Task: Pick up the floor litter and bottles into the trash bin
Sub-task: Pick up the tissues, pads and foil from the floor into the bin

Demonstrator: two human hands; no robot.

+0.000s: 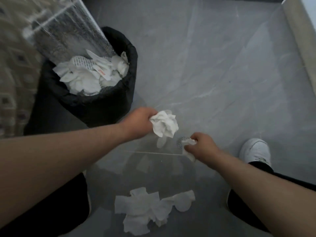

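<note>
My left hand (pixel 139 121) grips a crumpled white tissue (pixel 165 124) above the grey floor, just right of the trash bin (pixel 106 103). The bin wears a black liner and is nearly full of white paper litter (pixel 89 74). My right hand (pixel 202 147) holds a smaller white scrap together with a patterned wrapper (pixel 185 142), low over the floor. More flattened white tissues (pixel 145 207) lie on the floor near my knees, below both hands.
A clear, shiny upright object (pixel 68 26) leans over the bin's back left rim. Patterned carpet (pixel 13 74) runs along the left. My white shoe (pixel 255 150) stands at right. A pale skirting edge (pixel 302 40) borders the far right.
</note>
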